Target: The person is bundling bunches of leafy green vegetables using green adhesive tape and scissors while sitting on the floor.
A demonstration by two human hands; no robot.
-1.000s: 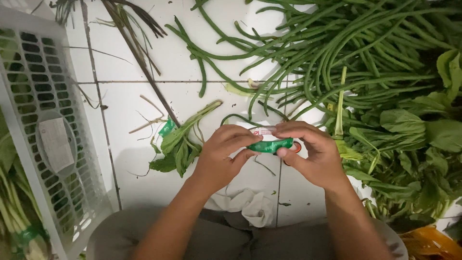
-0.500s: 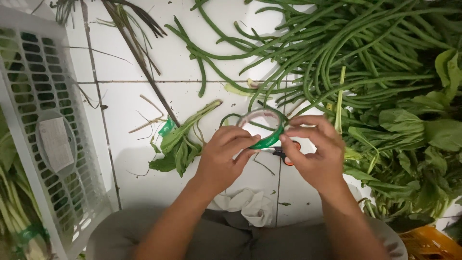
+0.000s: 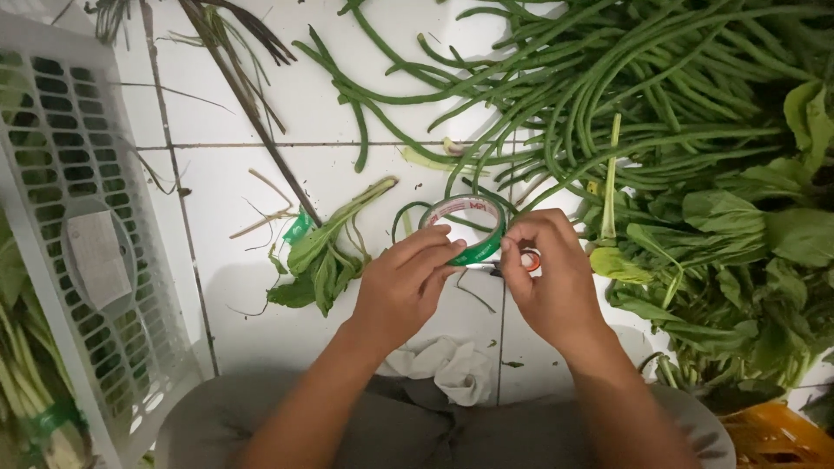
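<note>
Near: we hold the tape roll (image 3: 466,228) over the floor (image 3: 261,113), left hand (image 3: 401,287) pinching its rim, right hand (image 3: 543,274) closed at its edge; steady the roll while picking. Far: beans (image 3: 608,78).

I see my left hand (image 3: 407,282) and right hand (image 3: 547,274) pinching a roll of green tape (image 3: 466,227) between them above the white tiled floor (image 3: 261,113). Long beans (image 3: 608,87) pile up ahead, leafy greens (image 3: 738,260) lie to the right, and a white plastic crate (image 3: 78,243) stands left.
</note>
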